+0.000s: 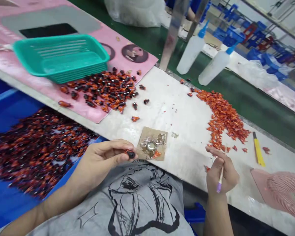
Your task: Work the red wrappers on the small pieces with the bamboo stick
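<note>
My left hand pinches a small black and orange piece between thumb and fingers, just left of a cardboard square. On that cardboard sit a blob of clear glue and an orange scrap. My right hand is closed around a thin stick with a purple end; its upper tip lies near the loose orange pieces. A heap of black and orange pieces covers the pink mat at the left.
Stacked green baskets stand on the pink mat. A blue bin with many pieces is below left. Two white bottles with blue nozzles stand behind a metal post. A yellow knife and a pink fan lie right.
</note>
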`<control>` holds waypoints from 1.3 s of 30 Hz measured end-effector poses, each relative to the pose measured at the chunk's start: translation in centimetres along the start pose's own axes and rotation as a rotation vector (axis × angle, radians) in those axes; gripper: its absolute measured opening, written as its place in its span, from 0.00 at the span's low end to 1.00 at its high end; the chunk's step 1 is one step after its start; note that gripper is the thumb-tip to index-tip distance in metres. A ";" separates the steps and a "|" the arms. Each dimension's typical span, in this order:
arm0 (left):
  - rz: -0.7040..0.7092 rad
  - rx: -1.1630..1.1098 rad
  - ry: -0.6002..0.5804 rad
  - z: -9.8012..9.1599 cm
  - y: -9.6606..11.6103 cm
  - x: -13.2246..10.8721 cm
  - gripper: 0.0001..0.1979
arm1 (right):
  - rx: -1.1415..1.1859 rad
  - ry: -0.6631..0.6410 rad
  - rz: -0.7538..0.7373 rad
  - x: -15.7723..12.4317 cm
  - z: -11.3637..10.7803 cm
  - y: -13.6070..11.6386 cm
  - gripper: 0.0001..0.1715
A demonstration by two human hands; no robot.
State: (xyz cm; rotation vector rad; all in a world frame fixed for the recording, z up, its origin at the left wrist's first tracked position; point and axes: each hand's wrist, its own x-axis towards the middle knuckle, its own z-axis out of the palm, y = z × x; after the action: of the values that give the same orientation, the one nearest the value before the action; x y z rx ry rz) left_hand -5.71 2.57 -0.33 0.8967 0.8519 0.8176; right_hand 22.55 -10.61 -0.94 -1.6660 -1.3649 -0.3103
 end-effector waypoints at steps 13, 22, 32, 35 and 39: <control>0.020 0.069 -0.402 4.2 0.0 2.4 0.05 | 0.012 -0.265 -0.084 -1.2 -2.0 -0.4 0.04; -0.177 -0.357 -0.438 5.8 -0.7 2.1 0.16 | 0.521 0.001 -0.105 2.3 5.5 -6.6 0.19; -0.232 -0.481 -0.461 6.0 -1.6 2.4 0.20 | 0.234 0.030 -0.439 2.4 7.5 -6.3 0.12; -0.281 -0.516 -0.462 5.7 -1.6 2.7 0.22 | 0.082 0.066 -0.498 2.4 7.1 -5.9 0.09; -0.219 -0.506 -0.456 5.5 -1.8 2.7 0.23 | 0.133 -0.026 -0.506 3.2 6.6 -4.9 0.16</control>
State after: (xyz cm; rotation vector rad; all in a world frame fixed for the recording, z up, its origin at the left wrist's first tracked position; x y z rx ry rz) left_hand 0.69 2.51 -0.61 0.4968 0.3091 0.5644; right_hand 17.17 -3.69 0.10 -1.2027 -1.7779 -0.4762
